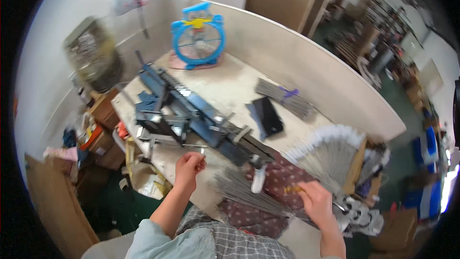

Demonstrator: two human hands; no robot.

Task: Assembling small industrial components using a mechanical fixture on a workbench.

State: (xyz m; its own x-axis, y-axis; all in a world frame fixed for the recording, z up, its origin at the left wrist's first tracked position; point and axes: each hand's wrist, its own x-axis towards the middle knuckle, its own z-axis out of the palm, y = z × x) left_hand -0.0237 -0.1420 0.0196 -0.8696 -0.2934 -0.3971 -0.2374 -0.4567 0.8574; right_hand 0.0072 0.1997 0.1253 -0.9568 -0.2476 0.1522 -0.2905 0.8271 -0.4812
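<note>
Grey-checked fabric (239,245) closest, my left hand (188,166) pinched narrow, contents unclear; right hand (316,203) grips small yellow piece (292,189); thin grey rods (245,192) bunched between, easy reach I guess

A metal jig (198,109) and tied grey rods (273,91) show a workshop

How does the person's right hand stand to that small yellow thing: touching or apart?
Touching. The head view shows the right hand with its fingertips on the small yellow thing, which pokes out to their left with no gap between.
</note>
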